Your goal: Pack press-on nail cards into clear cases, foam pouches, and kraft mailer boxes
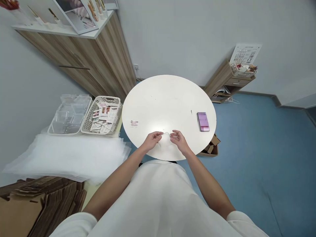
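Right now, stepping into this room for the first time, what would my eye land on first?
Probably the broad white table in the middle, where the left hand and right hand come close over its near edge, a small whitish thing between them, too faint to identify. Next, perhaps, the blurred purple item near the table's right edge, and the basket of printed cards left of the table.
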Available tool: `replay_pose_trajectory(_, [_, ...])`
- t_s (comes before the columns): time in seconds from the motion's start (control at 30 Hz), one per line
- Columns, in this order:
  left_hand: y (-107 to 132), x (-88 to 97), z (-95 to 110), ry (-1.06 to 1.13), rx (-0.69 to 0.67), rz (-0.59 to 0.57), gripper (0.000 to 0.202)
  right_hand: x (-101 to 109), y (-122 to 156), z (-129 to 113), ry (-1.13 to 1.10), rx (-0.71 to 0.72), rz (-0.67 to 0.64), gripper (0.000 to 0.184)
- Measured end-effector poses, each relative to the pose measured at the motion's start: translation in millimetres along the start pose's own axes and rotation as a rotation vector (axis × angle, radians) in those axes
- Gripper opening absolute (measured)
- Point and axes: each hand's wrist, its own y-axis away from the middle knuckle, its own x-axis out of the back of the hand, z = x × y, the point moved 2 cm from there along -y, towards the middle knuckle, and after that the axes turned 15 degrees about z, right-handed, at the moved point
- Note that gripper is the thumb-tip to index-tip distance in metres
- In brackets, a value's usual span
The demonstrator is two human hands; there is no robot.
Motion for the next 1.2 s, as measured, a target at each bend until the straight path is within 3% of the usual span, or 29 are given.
replay_pose_trajectory(0.17, [-15,-24.2,8,-0.024,-0.032,0.004,0.046,18,-25,-5,0.137,0.044,-0.125,0.029])
replay_pose_trajectory(0.3, [-13,-39.6,-2,0.109,0.098,0.123,0.052,29,-30,4,0.024,-0.045,-0.025,0.024])
replay_pose_trajectory(0.47, [-6,-53.4,-22,0.175,0.203,0.144,0.041,38,-27,22,-0.049,-0.107,0.011,0.026])
replay_pose_trajectory(0.57, [-8,-56.7,-26,0.183,0.202,0.167,0.039,44,-27,26,0.082,0.022,0.005,0.034])
replay_pose_trajectory(0.7, [-13,-57.9,-26,0.183,0.213,0.121,0.039,54,-29,16,0.341,0.367,-0.121,0.055])
replay_pose_trajectory(0.83, [-15,-57.5,-24,0.146,0.215,0.085,0.041,59,-33,3,0.486,0.550,-0.261,0.048])
replay_pose_trajectory(0.93, [-13,-56.8,-20,0.118,0.174,0.021,0.044,60,-38,0,0.483,0.584,-0.257,0.041])
replay_pose_trajectory(1.03, [-11,-55.7,-15,0.039,0.043,-0.046,0.066,61,-41,0,0.447,0.556,-0.209,0.040])
replay_pose_trajectory(1.13, [-10,-56.0,-14,-0.044,-0.060,-0.027,0.092,64,-42,1,0.400,0.527,-0.187,0.040])
replay_pose_trajectory(1.2, [-10,-58.7,-15,-0.039,-0.065,-0.028,0.093,65,-41,2,0.384,0.529,-0.193,0.040])
